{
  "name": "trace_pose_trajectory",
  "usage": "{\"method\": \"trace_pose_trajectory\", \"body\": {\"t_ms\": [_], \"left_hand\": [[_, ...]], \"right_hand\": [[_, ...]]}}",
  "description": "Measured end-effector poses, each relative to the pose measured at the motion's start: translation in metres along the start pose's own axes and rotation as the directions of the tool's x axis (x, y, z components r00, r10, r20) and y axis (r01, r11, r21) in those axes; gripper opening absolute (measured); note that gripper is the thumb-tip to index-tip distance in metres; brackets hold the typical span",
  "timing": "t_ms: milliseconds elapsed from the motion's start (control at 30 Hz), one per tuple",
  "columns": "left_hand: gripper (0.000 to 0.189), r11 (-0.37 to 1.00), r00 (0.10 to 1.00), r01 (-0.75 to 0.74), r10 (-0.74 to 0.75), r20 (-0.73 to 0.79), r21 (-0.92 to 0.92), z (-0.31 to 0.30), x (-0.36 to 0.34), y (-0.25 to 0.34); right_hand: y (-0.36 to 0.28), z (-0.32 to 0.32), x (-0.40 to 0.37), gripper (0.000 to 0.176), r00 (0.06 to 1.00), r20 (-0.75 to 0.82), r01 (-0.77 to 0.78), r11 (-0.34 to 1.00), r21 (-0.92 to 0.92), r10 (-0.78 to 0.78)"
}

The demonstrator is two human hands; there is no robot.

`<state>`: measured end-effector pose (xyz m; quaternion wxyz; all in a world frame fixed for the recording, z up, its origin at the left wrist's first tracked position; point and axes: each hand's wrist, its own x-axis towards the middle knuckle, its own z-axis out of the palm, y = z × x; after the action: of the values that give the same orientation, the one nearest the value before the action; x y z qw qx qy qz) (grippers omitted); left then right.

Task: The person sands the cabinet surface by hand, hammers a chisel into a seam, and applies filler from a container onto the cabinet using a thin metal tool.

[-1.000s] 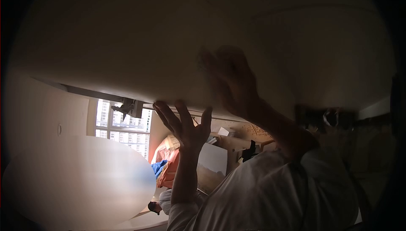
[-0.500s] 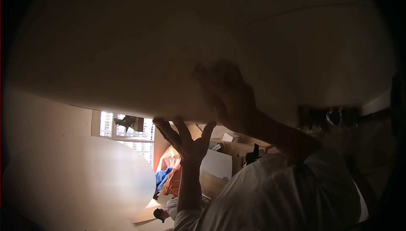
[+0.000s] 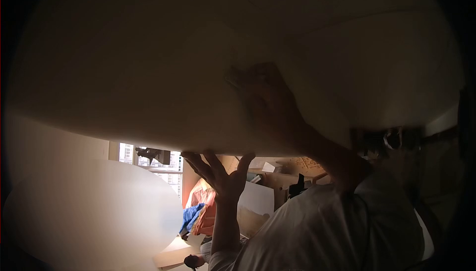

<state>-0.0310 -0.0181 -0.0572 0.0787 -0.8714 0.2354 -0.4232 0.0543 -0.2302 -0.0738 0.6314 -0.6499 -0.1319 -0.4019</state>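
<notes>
A large, dark, smooth surface (image 3: pixel 148 72) fills the upper part of the view. My left hand (image 3: pixel 220 174) touches its lower edge with spread fingertips, the palm below the edge. Against the face of the surface, near the middle, lies my right hand (image 3: pixel 263 92), its fingers bent together. Shadow hides whether anything small is in those fingers. A pale sleeve (image 3: pixel 367 186) covers my right upper arm.
A big pale rounded panel (image 3: pixel 99 211) stands at the lower left, near a window (image 3: pixel 171 164). Orange cloth (image 3: pixel 206 221) and blue cloth (image 3: pixel 191 216) hang beyond my left arm. Another person's dark-capped head (image 3: pixel 192 261) shows at the bottom.
The lower edge of the surface and my left hand appear slightly lower in view. My right hand has shifted a little on the surface and is less blurred.
</notes>
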Motion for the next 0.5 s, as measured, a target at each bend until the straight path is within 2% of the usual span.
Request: {"method": "trace_pose_trajectory", "body": {"t_ms": [33,67,100,133,200,333,400,433,500], "left_hand": [[0.13,1.0,1.0,0.0,0.0,0.001,0.0,0.003,0.0,-0.001],[0.13,1.0,1.0,-0.004,0.004,-0.006,-0.012,0.004,-0.002,-0.003],[0.13,1.0,1.0,-0.012,0.012,-0.011,-0.026,0.002,-0.003,-0.004],[0.13,0.999,1.0,-0.017,0.017,-0.017,-0.027,0.002,0.0,-0.003],[0.13,1.0,1.0,0.016,-0.016,0.0,-0.007,-0.002,0.002,0.0],[0.131,0.999,0.999,0.039,-0.039,0.001,-0.017,0.003,-0.003,-0.004],[0.132,1.0,1.0,0.006,-0.006,-0.02,-0.006,0.001,-0.001,-0.004],[0.132,1.0,1.0,0.001,-0.002,-0.026,-0.007,0.002,-0.001,-0.005],[0.132,1.0,0.999,0.008,-0.008,-0.032,0.005,0.004,-0.004,-0.007]], "right_hand": [[0.004,0.004,0.004,0.035,1.0,0.001,-0.001,1.0,0.0,0.001],[0.006,0.009,0.012,0.036,0.998,-0.029,-0.054,0.962,0.266,0.064],[0.006,0.011,0.017,0.039,0.99,-0.047,-0.092,0.853,0.513,0.135],[0.004,0.007,0.025,0.039,0.99,-0.053,-0.085,0.854,0.513,0.131],[-0.003,-0.004,0.037,0.04,0.983,-0.021,-0.179,0.979,0.093,0.182],[0.004,0.003,0.017,0.04,0.991,0.038,-0.135,0.986,0.101,0.132],[0.026,0.012,0.034,0.035,0.996,-0.087,0.017,0.996,-0.09,-0.025],[0.029,0.012,0.038,0.035,0.995,-0.092,0.022,0.996,-0.091,-0.031],[0.032,0.01,0.046,0.036,0.997,-0.075,0.001,0.976,-0.219,-0.018]]}}
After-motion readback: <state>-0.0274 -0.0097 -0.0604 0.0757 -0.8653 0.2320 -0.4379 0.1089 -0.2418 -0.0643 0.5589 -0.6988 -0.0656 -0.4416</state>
